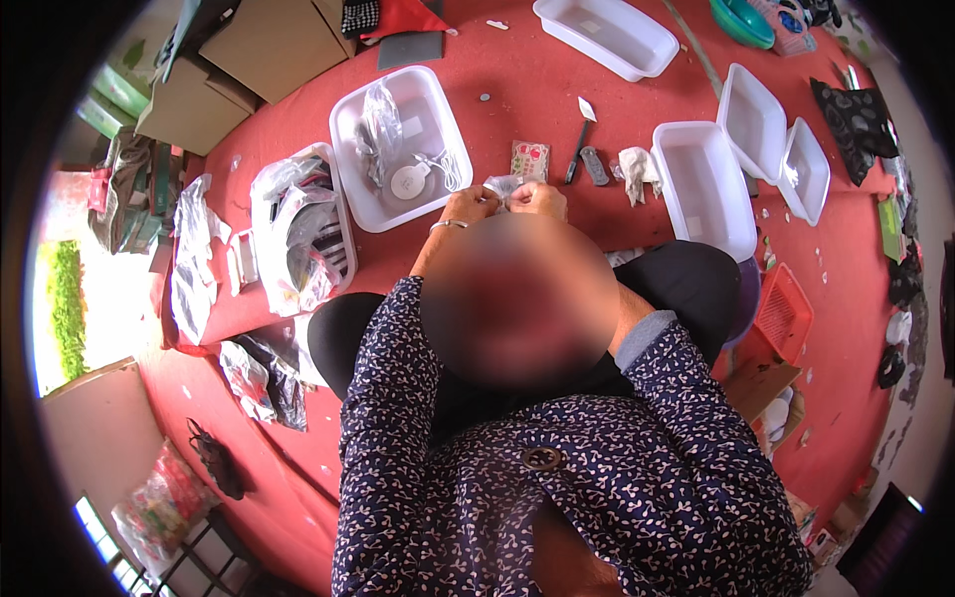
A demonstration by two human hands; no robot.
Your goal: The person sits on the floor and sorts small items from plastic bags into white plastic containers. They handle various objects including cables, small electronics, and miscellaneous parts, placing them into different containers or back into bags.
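A small whitish piece point(504, 186) is held between the left hand point(472, 203) and right hand point(540, 200), each grip pinched closed on it, near and left of a patterned packet point(530, 160).

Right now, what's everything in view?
Tubs: six, white, ahead
Floor covering: at least one, red, underneath
Disc: one, white, inside a tub
Plastic bags: several, clear, left
Cardboard boxes: several, brown, upper left
Packet: one, cream and red, centre
Pen-like stick: one, black, right of packet
Cloth: one, white, by right-hand tubs
Basket: one, red, right
Bowl: one, teal, upper right
Other clutter: uncounted, mixed, edges
Pinched piece: one, whitish, centre
Left hand, right hand: two, bare, centre
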